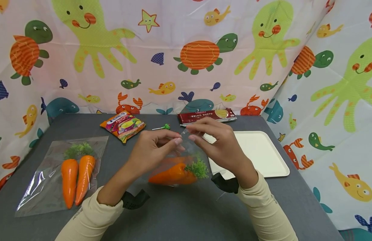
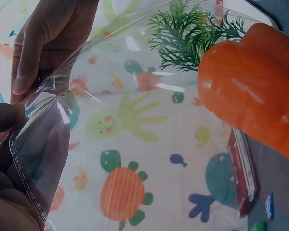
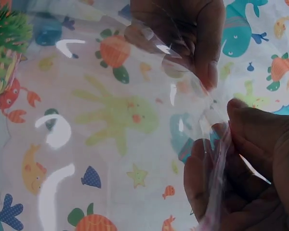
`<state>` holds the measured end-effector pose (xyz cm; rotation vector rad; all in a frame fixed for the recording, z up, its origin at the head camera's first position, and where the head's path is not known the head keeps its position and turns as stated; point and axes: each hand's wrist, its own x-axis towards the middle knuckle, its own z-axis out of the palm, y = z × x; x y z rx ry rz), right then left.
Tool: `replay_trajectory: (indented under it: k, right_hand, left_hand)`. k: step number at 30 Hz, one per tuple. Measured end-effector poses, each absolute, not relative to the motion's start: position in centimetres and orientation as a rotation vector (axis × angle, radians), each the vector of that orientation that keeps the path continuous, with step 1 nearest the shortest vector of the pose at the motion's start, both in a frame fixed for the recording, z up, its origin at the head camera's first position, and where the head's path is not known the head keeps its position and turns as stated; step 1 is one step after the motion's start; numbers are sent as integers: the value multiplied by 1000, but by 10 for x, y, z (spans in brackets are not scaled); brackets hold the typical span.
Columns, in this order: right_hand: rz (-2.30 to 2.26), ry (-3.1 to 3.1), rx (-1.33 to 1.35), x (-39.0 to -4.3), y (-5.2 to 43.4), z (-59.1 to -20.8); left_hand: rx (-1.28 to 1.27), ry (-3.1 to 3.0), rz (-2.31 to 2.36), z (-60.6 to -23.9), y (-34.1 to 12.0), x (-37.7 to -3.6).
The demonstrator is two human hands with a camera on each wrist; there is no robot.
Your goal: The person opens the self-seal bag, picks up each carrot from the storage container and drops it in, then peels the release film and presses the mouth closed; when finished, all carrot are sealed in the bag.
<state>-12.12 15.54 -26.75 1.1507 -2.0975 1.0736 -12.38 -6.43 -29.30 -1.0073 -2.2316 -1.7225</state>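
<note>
Both hands hold up a clear plastic bag (image 2: 159, 130) by its top edge, above the middle of the table. My left hand (image 1: 155, 149) pinches the edge between thumb and fingers. Facing it, my right hand (image 1: 220, 144) pinches the same edge a short way to the right. Inside the bag lie orange carrots (image 1: 173, 174), tilted sideways, with a feathery green top (image 1: 198, 168) at the right end. Up close, the left wrist view shows the carrot's rounded shoulder (image 2: 245, 77). In the right wrist view the film is creased at the right fingertips (image 3: 238, 105).
At the left, another clear bag (image 1: 48, 187) with two carrots (image 1: 69, 182) lies flat. Along the back are a candy packet (image 1: 124, 126), a green lollipop (image 1: 165, 127) and a dark red biscuit pack (image 1: 204, 116). A white tray (image 1: 258, 154) stands right, partly behind my right hand.
</note>
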Motion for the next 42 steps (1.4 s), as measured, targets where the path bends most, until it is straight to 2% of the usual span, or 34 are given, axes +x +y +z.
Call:
replay_trajectory:
  k: [18, 42]
  right_hand:
    - [975, -2099, 1111, -124, 156, -270]
    - [1615, -2129, 1071, -121, 154, -273]
  left_hand:
    - [-1007, -2249, -1722, -291, -63, -122]
    - [-1058, -2211, -1812, -291, -61, -120]
